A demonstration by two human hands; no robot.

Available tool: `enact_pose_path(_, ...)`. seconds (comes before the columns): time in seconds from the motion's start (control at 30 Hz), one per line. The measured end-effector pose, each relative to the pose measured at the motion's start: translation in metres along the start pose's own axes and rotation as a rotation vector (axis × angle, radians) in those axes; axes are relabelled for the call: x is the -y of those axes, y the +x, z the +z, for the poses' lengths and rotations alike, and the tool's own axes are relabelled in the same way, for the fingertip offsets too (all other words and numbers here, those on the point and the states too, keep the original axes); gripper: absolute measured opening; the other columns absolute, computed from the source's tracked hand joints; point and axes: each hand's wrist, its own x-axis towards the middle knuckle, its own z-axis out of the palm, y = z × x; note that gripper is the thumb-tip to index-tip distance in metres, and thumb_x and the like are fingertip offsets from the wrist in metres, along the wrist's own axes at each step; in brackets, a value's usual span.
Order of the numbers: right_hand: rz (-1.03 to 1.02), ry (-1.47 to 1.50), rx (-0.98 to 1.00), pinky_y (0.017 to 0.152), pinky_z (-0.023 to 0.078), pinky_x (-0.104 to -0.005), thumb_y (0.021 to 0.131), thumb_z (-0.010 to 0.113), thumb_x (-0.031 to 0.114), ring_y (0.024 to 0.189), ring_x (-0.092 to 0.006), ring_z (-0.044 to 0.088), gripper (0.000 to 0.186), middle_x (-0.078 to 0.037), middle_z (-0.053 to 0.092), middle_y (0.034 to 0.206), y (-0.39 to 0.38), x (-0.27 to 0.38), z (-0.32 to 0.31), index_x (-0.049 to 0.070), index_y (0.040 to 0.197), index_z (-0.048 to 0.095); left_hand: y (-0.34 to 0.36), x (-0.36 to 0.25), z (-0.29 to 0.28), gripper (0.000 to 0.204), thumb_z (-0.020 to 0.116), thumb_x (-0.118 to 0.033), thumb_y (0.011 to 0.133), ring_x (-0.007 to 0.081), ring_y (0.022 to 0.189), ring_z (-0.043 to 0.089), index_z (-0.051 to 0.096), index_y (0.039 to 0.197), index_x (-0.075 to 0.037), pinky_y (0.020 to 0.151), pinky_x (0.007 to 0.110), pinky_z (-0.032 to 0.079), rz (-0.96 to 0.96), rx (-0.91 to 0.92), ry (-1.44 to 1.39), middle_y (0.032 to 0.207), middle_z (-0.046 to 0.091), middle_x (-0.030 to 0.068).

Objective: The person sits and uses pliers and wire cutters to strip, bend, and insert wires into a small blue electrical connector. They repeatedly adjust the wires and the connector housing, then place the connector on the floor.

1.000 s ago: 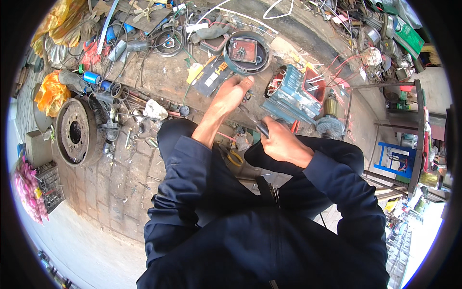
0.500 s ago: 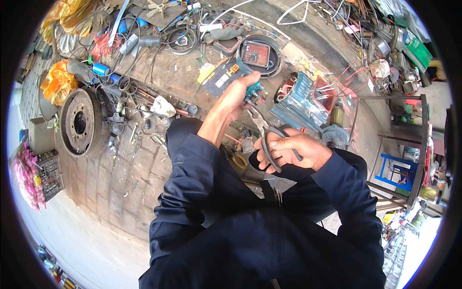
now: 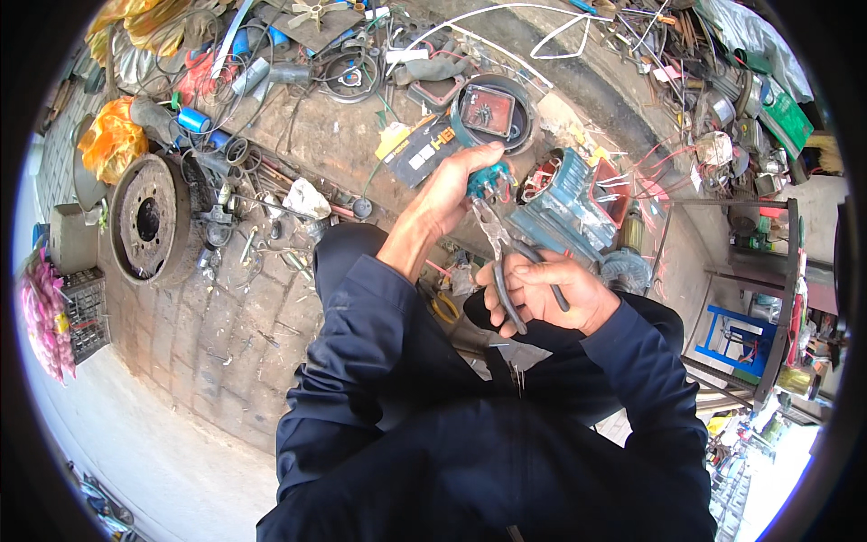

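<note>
My left hand (image 3: 442,194) reaches forward with a small teal part (image 3: 489,182), fitted with metal pieces, held between thumb and fingers. Its exact kind is too small to make out. A pair of pliers (image 3: 498,237) with dark handles lies in my right hand (image 3: 564,289), the handles spread apart. Their jaws point up and left, right by the lower side of the teal part; whether they touch it I cannot tell. Just beyond, to the right, rests a teal motor housing (image 3: 564,217) with an open red-lined box on its side and pale wires.
A round metal cover (image 3: 526,126) with a reddish box sits ahead, beside a black-and-yellow carton (image 3: 417,155). To the left stand a rusty wheel rim (image 3: 126,226) and scattered tools. A metal frame rack (image 3: 795,271) rises at the right. Yellow-handled pliers (image 3: 444,307) lie between my knees.
The teal part has turned in my left hand and shows more of its side. Both hands sit slightly lower and farther right in view, and the pliers are still beside the part.
</note>
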Motion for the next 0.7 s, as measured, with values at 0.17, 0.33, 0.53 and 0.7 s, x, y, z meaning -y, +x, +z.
enact_pose_path(0.17, 0.0, -0.017, 0.03, 0.081, 0.059, -0.0454, 0.097, 0.06, 0.034, 0.101, -0.0314, 0.068, 0.061, -0.02, 0.065, 0.113, 0.0, 0.0, 0.001, -0.009, 0.138, 0.046, 0.0, 0.001, -0.002, 0.034, 0.058, -0.036, 0.099, 0.0171, 0.084, 0.066, 0.068, 0.103, -0.004, 0.077, 0.031, 0.051, 0.042, 0.045, -0.025, 0.094, 0.069, 0.0056)
enact_pose_path(0.33, 0.001, 0.049, 0.109, 0.083, 0.059, -0.0461, 0.099, 0.058, 0.028, 0.102, -0.031, 0.068, 0.054, -0.019, 0.065, 0.114, -0.001, 0.001, 0.001, -0.007, 0.138, 0.048, 0.0, 0.001, -0.006, 0.035, 0.058, -0.036, 0.098, 0.0165, 0.086, 0.065, 0.067, 0.105, -0.003, 0.079, 0.03, 0.05, 0.08, 0.138, -0.003, 0.094, 0.067, 0.0049)
enact_pose_path(0.53, -0.002, 0.142, 0.055, 0.067, 0.053, -0.0406, 0.095, 0.062, 0.029, 0.082, -0.0252, 0.062, 0.045, -0.012, 0.062, 0.1, 0.003, -0.01, 0.006, -0.002, 0.127, 0.053, 0.0, 0.002, -0.003, 0.037, 0.057, -0.038, 0.098, 0.0173, 0.087, 0.063, 0.066, 0.106, -0.003, 0.08, 0.031, 0.049, 0.128, 0.151, -0.018, 0.098, 0.066, 0.0056)
enact_pose_path(0.7, -0.019, 0.174, 0.012, 0.061, 0.047, -0.0359, 0.096, 0.063, 0.024, 0.076, -0.0213, 0.058, 0.03, -0.009, 0.058, 0.094, 0.005, -0.021, 0.012, 0.002, 0.114, 0.055, 0.002, 0.008, -0.006, 0.035, 0.059, -0.038, 0.099, 0.0157, 0.087, 0.062, 0.066, 0.104, -0.004, 0.08, 0.03, 0.047, 0.159, 0.214, 0.062, 0.097, 0.066, 0.0048)
